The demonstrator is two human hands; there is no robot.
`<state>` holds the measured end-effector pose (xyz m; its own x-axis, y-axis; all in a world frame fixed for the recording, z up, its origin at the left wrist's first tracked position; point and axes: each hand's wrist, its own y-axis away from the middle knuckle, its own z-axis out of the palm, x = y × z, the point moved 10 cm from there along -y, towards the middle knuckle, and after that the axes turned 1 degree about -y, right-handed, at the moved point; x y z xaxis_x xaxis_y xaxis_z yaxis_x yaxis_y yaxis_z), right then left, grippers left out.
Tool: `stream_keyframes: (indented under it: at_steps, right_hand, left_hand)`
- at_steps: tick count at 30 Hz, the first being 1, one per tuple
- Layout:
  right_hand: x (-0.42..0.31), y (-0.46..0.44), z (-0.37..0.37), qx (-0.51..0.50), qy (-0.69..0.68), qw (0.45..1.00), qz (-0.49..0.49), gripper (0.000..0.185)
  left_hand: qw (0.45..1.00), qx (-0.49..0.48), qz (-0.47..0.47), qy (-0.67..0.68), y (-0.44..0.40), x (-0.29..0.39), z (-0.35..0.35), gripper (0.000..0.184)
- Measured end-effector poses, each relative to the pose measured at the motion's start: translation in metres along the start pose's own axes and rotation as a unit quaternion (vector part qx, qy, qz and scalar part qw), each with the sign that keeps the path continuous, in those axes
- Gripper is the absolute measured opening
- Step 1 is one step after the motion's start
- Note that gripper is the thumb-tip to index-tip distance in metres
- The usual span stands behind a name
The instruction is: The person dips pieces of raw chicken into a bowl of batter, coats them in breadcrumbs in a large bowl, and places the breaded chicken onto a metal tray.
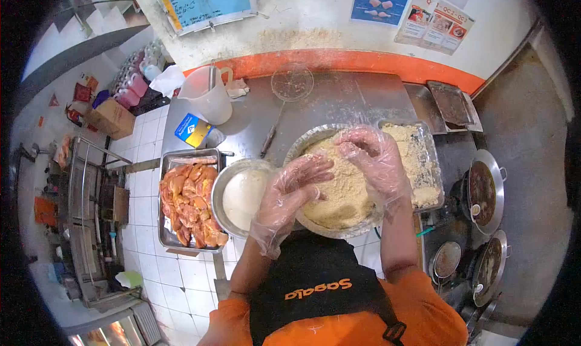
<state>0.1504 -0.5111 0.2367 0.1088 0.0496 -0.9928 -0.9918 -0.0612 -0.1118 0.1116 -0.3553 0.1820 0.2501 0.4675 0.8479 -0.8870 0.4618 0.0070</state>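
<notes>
From afar, I saw the left hand (289,190) released, could not tell the right hand's (374,155) grip, and judged low movements over flour (346,192) cleanest.

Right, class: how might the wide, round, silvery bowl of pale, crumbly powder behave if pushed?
The silvery bowl is probably heavy, since it holds plenty of powder. That powder looks loose and dimpled, so it would likely shift if jolted.
</notes>
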Motion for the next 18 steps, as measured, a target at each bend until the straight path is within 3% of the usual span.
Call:
stream_keyframes:
  at_steps: [5, 8, 9, 11, 14, 18]
  right_hand:
    - [0.009, 0.009, -0.022, 0.034, 0.016, 0.999, 0.004, 0.014]
    - [0.042, 0.014, -0.043, 0.027, 0.066, 0.996, 0.057, 0.026]
    - [0.058, 0.013, -0.051, 0.003, 0.144, 0.987, 0.073, 0.030]
    - [0.094, 0.010, -0.074, -0.043, 0.294, 0.949, 0.103, 0.038]
    - [0.115, 0.024, -0.090, -0.037, 0.290, 0.947, 0.133, 0.048]
    - [0.116, 0.032, -0.092, -0.038, 0.344, 0.931, 0.118, 0.046]
  left_hand:
    - [0.999, 0.032, 0.031, -0.020, -0.007, 0.001, 0.002, 0.065]
    - [0.995, 0.056, 0.065, -0.043, -0.017, -0.016, -0.021, 0.078]
    - [0.993, 0.047, 0.051, -0.091, -0.019, -0.019, -0.024, 0.081]
    - [0.997, 0.078, 0.005, 0.023, -0.028, -0.055, -0.040, 0.085]
    - [0.997, 0.017, -0.003, 0.074, -0.023, -0.064, -0.035, 0.075]
    - [1.000, 0.015, 0.008, -0.026, -0.019, -0.049, -0.025, 0.078]
